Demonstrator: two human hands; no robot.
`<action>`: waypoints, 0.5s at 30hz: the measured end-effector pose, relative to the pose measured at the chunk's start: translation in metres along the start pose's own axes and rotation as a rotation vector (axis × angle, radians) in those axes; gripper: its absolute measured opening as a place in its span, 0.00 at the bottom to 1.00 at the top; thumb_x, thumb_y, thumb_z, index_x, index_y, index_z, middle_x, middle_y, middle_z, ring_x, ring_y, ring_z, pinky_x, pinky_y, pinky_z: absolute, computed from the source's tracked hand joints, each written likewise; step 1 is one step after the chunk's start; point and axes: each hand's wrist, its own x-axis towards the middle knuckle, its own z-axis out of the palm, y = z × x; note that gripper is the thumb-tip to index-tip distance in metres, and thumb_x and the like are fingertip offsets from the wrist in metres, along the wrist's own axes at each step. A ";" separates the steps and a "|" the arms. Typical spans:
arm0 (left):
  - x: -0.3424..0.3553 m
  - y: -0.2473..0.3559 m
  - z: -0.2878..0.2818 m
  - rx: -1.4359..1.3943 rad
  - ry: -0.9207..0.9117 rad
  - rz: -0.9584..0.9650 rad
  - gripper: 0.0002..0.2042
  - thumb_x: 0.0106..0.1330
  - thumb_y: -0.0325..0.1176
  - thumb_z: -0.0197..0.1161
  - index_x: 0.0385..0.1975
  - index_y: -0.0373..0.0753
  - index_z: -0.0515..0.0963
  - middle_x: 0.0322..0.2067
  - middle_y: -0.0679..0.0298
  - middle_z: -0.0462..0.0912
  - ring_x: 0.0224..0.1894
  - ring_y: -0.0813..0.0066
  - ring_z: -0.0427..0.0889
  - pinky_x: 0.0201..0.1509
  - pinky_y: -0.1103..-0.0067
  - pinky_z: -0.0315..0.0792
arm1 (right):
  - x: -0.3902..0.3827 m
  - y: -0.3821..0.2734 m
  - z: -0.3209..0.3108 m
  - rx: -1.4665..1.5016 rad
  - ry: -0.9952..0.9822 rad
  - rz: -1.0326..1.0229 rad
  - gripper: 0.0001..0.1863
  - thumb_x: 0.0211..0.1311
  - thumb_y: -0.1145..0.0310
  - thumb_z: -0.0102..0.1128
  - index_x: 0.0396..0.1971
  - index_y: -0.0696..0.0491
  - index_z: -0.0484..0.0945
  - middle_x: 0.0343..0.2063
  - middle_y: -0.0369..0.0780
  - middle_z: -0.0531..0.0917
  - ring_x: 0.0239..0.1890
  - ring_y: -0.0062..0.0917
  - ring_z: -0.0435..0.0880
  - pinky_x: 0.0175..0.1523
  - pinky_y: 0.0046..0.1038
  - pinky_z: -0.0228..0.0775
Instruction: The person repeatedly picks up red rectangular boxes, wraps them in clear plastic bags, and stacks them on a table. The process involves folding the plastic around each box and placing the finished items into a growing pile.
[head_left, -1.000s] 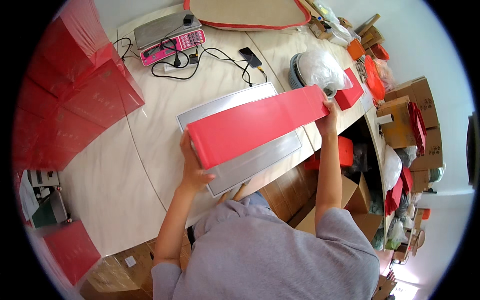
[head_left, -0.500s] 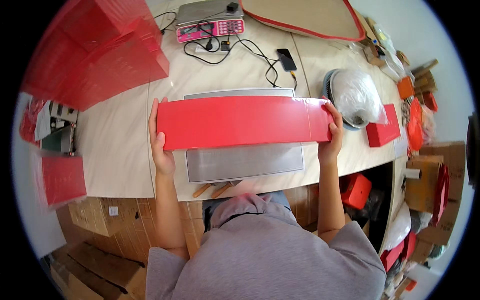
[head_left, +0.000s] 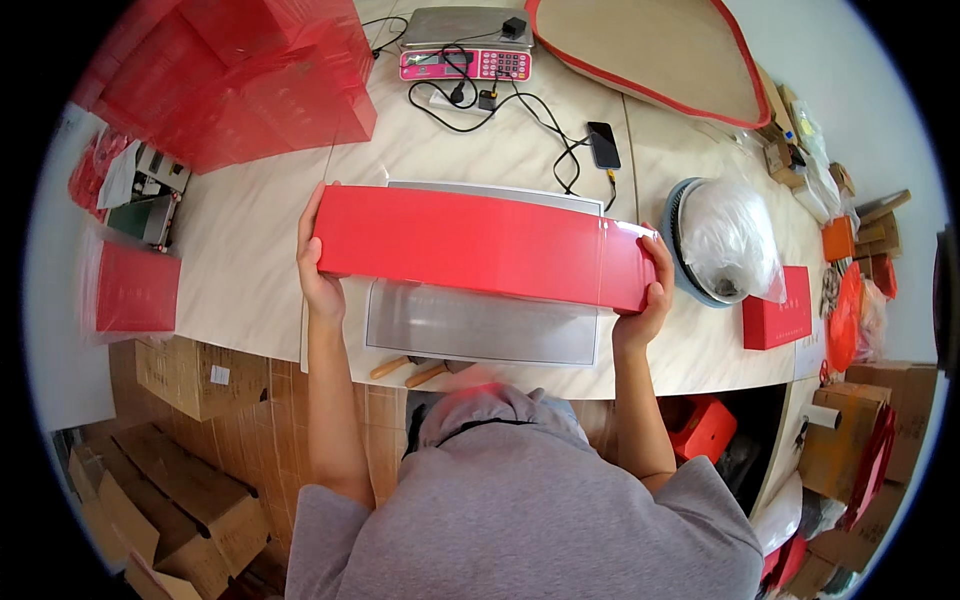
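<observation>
A long red box (head_left: 470,245) is held level with the table's near half, its glossy long side facing up. My left hand (head_left: 320,275) grips its left end, thumb on the near edge. At the right end, my right hand (head_left: 648,300) wraps round the corner, where clear film glints. Beneath the box lies a grey, pale-bordered mat (head_left: 480,328), partly covered from view. Two tools with wooden handles (head_left: 427,376) lie at the table's near edge, their heads hidden.
Red boxes in film (head_left: 270,110) stack at the far left. A pink-fronted scale (head_left: 465,65), black cables and a phone (head_left: 604,146) lie at the back. To the right are a bagged bowl (head_left: 725,240) and a smaller red box (head_left: 778,308). Cartons (head_left: 205,375) stand on the floor.
The whole view has turned a little, shifting the table things rightward. The red box now slopes down toward its right end. Both hands still hold it.
</observation>
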 end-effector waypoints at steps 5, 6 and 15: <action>0.003 -0.004 0.002 0.000 0.013 0.016 0.35 0.58 0.51 0.45 0.62 0.33 0.61 0.62 0.51 0.63 0.64 0.65 0.62 0.66 0.73 0.54 | 0.000 0.002 -0.002 0.006 0.000 -0.009 0.35 0.58 0.44 0.37 0.48 0.61 0.72 0.57 0.52 0.67 0.61 0.38 0.65 0.65 0.36 0.50; 0.004 -0.004 0.001 -0.007 0.022 0.012 0.35 0.58 0.51 0.44 0.62 0.33 0.61 0.62 0.52 0.63 0.64 0.65 0.62 0.65 0.73 0.54 | 0.001 0.002 -0.001 0.014 0.001 -0.006 0.35 0.58 0.44 0.37 0.48 0.61 0.72 0.57 0.52 0.67 0.61 0.38 0.65 0.65 0.36 0.50; 0.001 -0.003 0.001 0.005 0.035 -0.004 0.34 0.58 0.51 0.44 0.62 0.34 0.61 0.62 0.53 0.63 0.63 0.65 0.63 0.64 0.75 0.57 | 0.000 -0.001 0.000 0.018 -0.005 -0.016 0.35 0.58 0.44 0.38 0.48 0.62 0.72 0.57 0.52 0.66 0.61 0.39 0.64 0.65 0.37 0.51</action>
